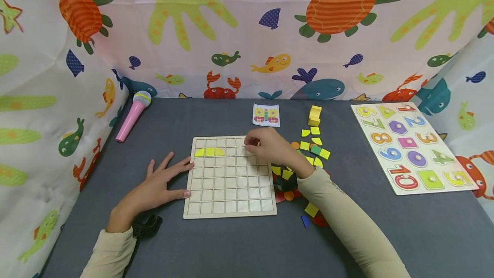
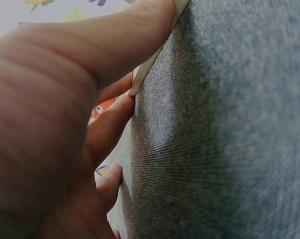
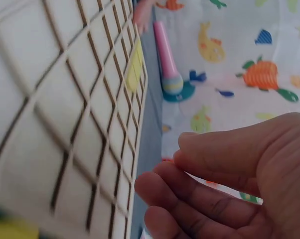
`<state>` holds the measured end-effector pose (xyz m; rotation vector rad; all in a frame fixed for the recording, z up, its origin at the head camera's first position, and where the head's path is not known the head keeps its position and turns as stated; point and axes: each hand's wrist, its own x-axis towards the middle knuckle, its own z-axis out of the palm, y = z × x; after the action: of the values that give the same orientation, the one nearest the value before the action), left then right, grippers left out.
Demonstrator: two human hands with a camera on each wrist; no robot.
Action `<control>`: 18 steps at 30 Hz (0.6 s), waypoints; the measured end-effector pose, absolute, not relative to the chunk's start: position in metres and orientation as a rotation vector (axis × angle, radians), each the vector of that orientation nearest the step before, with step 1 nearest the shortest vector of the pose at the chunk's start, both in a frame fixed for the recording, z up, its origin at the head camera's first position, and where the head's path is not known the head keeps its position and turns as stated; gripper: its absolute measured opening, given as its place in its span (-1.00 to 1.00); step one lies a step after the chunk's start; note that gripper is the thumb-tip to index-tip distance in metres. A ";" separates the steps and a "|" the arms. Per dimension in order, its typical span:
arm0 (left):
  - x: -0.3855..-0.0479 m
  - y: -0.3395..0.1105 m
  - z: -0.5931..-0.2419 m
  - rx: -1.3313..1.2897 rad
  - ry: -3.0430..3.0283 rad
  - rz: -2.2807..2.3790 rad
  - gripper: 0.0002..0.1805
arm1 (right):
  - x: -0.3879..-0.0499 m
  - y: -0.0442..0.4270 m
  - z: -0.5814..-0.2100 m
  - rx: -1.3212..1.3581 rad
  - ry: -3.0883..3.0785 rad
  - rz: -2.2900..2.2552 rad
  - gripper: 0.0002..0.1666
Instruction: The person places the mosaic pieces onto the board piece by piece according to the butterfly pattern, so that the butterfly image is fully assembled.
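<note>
Left grip (image 1: 154, 188): fingers apart, touching the board (image 1: 230, 183) beside it. Right grip (image 1: 273, 146): fingers curled over the board, hold cannot be told; yellow tiles (image 1: 209, 152) to its left.

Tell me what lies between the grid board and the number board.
Head view: loose coloured pieces lie nearest the grid board, the right sleeve over some; then bare grey tabletop up to the number board.
</note>
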<state>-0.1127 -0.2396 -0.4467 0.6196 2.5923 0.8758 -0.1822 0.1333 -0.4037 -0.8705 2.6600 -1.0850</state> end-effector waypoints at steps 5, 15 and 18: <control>-0.113 -0.240 -0.447 0.625 2.595 0.876 -0.05 | -0.180 0.166 -0.399 -0.783 2.720 -1.099 -0.88; -0.113 -0.239 -0.444 0.625 2.584 0.880 -0.04 | -0.180 0.224 -0.402 -0.603 2.802 -1.000 -0.84; -0.112 -0.239 -0.444 0.624 2.586 0.880 -0.04 | -0.181 0.233 -0.404 -0.564 2.798 -0.975 -0.81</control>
<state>-0.1115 -0.2394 -0.4443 0.6238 2.5863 0.8797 -0.1805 0.2332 -0.4044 -0.5637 2.7976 -0.9748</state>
